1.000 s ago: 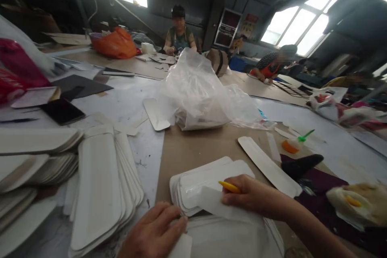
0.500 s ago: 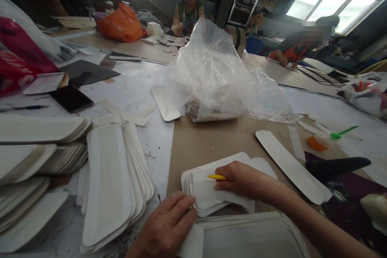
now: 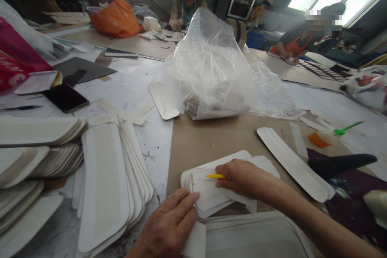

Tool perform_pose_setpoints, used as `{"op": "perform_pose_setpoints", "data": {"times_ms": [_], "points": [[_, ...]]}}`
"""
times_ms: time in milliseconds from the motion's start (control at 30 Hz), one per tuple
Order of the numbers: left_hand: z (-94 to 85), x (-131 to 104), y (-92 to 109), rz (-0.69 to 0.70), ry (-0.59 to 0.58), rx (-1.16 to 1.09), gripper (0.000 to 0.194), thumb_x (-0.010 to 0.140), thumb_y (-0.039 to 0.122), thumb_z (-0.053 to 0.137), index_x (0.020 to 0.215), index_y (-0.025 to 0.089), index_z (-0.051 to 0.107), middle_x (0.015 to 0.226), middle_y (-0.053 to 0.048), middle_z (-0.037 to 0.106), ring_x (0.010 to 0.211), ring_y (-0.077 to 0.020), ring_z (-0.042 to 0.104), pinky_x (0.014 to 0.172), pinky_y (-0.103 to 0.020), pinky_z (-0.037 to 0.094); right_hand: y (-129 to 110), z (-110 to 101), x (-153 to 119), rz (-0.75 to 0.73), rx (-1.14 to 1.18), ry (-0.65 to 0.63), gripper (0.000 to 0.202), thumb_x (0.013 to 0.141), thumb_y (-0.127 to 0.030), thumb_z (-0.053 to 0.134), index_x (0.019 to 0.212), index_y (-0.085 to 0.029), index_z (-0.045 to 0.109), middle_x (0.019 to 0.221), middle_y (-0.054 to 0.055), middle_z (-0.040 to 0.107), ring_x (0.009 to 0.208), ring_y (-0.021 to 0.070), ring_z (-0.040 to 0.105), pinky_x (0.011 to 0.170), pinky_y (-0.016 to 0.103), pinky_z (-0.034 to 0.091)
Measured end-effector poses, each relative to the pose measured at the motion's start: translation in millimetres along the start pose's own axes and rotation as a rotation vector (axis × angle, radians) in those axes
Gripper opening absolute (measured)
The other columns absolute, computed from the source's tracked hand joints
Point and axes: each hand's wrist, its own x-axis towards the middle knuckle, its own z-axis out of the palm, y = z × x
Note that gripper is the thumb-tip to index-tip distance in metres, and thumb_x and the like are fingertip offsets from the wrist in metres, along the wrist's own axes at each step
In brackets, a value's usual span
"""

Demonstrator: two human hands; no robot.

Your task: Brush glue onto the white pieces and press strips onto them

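My right hand (image 3: 236, 175) is closed around a slim yellow pointed tool (image 3: 216, 176), whose tip points left above a small stack of white rounded panels (image 3: 211, 205). The exact kind of tool is unclear. At the stack's left edge lies my left hand (image 3: 169, 225), its fingers stretched forward and touching the panels; part of its underside is hidden. A short white piece (image 3: 196, 242) shows beside that hand. Closest to me is a bigger pile of pale panels (image 3: 248, 238) with rounded corners.
Long white panels (image 3: 102, 181) are fanned out at left beside more stacks (image 3: 33, 129). A clear plastic bag (image 3: 214, 68) stands mid-table. At right are a narrow panel (image 3: 294, 163), a green-tipped bottle (image 3: 322, 139) and a dark-handled object (image 3: 341, 164). Two people work across the table.
The view has shifted slightly. My right hand stays closed on the yellow tool over the stack, and my left hand remains at its edge with its fingers reaching slightly further right.
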Motion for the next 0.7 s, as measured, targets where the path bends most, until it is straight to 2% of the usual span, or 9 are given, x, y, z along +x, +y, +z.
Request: {"op": "perform_pose_setpoints", "data": {"times_ms": [100,200,333,400,500,633,700], "points": [[1.5,2,0,0.002,-0.031,0.026,0.033,0.082,0.003,0.029,0.092,0.008,0.06,0.108,-0.01,0.062,0.106,-0.0229,0.051,0.091,-0.031,0.047,-1,0,0,0.002,-0.005,-0.003,0.023,0.083,-0.035,0.049,0.088,-0.019,0.066,0.08,0.01,0.07,0.074,0.026,0.064,0.057,0.028,0.038],[-3.9,11,0,-0.01,-0.02,0.044,0.035,0.081,0.002,0.028,0.087,0.01,0.061,0.101,-0.008,0.066,0.099,-0.0205,0.055,0.088,-0.029,0.048,-1,-1,1,0.009,-0.025,-0.011,0.024,0.083,-0.034,0.05,0.089,-0.018,0.066,0.081,0.011,0.07,0.076,0.0273,0.064,0.059,0.029,0.04],[-16.6,26,1,-0.031,-0.129,0.04,0.034,0.084,0.004,0.028,0.083,0.012,0.062,0.093,-0.005,0.069,0.087,-0.0176,0.059,0.081,-0.025,0.052,-1,1,4,-0.004,-0.017,0.001,0.023,0.082,-0.033,0.05,0.089,-0.018,0.067,0.082,0.012,0.07,0.077,0.0276,0.064,0.06,0.029,0.04],[-16.0,27,3,-0.038,-0.153,0.054,0.035,0.085,0.005,0.027,0.084,0.013,0.062,0.093,-0.005,0.069,0.085,-0.0172,0.059,0.079,-0.024,0.052,-1,3,5,-0.011,-0.003,0.013,0.024,0.081,-0.033,0.051,0.089,-0.018,0.067,0.083,0.012,0.07,0.077,0.0272,0.064,0.06,0.029,0.039],[-1.9,14,4,-0.067,-0.102,0.064,0.038,0.088,0.008,0.023,0.082,0.014,0.061,0.093,-0.005,0.068,0.086,-0.0177,0.057,0.079,-0.026,0.05,0,4,1,0.003,0.01,0.022,0.025,0.079,-0.036,0.053,0.088,-0.018,0.067,0.083,0.012,0.07,0.077,0.0267,0.063,0.059,0.028,0.038],[18.3,-4,2,-0.062,0.07,0.036,0.041,0.089,0.01,0.019,0.082,0.015,0.06,0.093,-0.005,0.066,0.087,-0.0184,0.054,0.081,-0.027,0.048,16,4,-28,0.087,0.005,0.028,0.021,0.076,-0.032,0.053,0.08,-0.017,0.067,0.076,0.011,0.069,0.071,0.0253,0.063,0.054,0.027,0.034],[18.2,-5,0,-0.044,0.047,0.046,0.038,0.089,0.01,0.023,0.084,0.016,0.06,0.095,-0.004,0.066,0.087,-0.0178,0.055,0.082,-0.026,0.047,31,7,-48,0.158,0.049,0.05,0.018,0.077,-0.029,0.051,0.076,-0.017,0.065,0.072,0.009,0.067,0.067,0.0225,0.062,0.054,0.026,0.033]]}}
